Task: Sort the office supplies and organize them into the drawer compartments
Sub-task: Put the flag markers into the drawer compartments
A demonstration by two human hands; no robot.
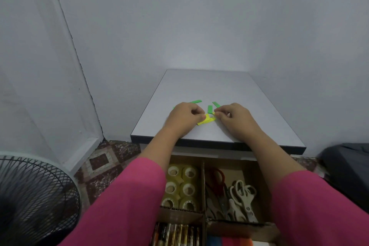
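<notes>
Both hands curl over a small heap of yellow strips [206,120] near the middle of the grey tabletop [209,86], the left hand [183,117] pinching its left end and the right hand [232,115] pinching its right end, and their knuckles hide much of the heap and parts of the green strips [209,109] just behind it. The tabletop stands against pale walls over a patterned floor, with a fan [34,195] cut off at the lower left. Below its near edge the open drawer [203,185] is partly covered by pink sleeves, showing tape rolls [180,187] left, scissors [231,195] right and batteries [175,233] nearest.
</notes>
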